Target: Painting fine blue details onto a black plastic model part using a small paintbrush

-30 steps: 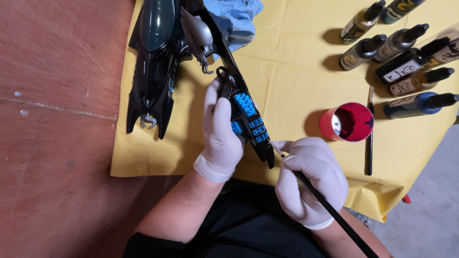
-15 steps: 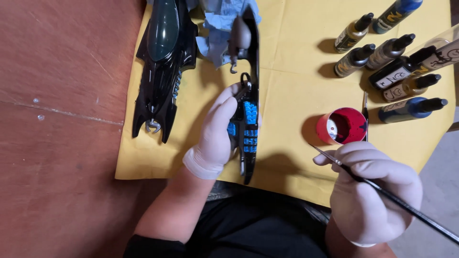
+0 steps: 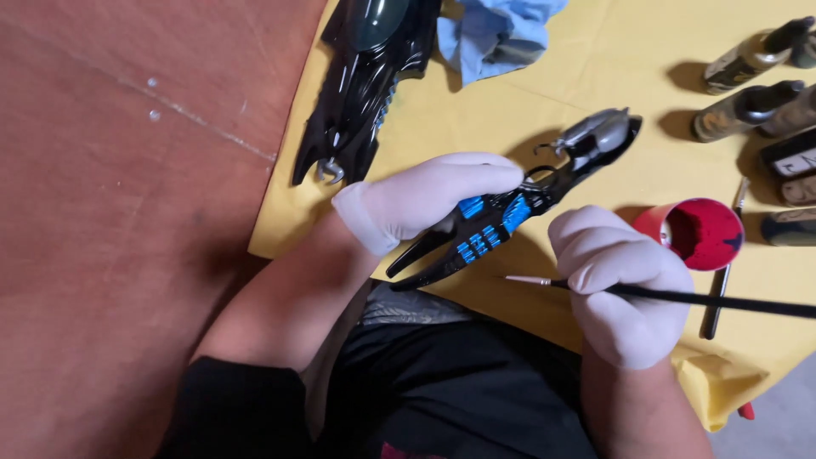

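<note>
My left hand (image 3: 429,197), in a white glove, grips a long black model part (image 3: 501,217) with bright blue painted panels and a grey tip, held above the yellow cloth (image 3: 476,110). My right hand (image 3: 625,280), gloved too, pinches a thin black-handled paintbrush (image 3: 680,295). The brush's fine tip points left, just below the blue panels and a little apart from them. A small red paint cup (image 3: 699,232) stands right behind my right hand.
A larger glossy black model body (image 3: 361,81) lies at the cloth's top left, beside a crumpled blue rag (image 3: 493,34). Several dark paint bottles (image 3: 748,106) lie at the right edge. A second brush (image 3: 727,263) rests by the cup. Brown tabletop (image 3: 127,212) spreads left.
The model part has tilted from upright to slanting up-right in my left hand. My right hand has come back from the lower right, bringing the brush tip close under the blue panels.
</note>
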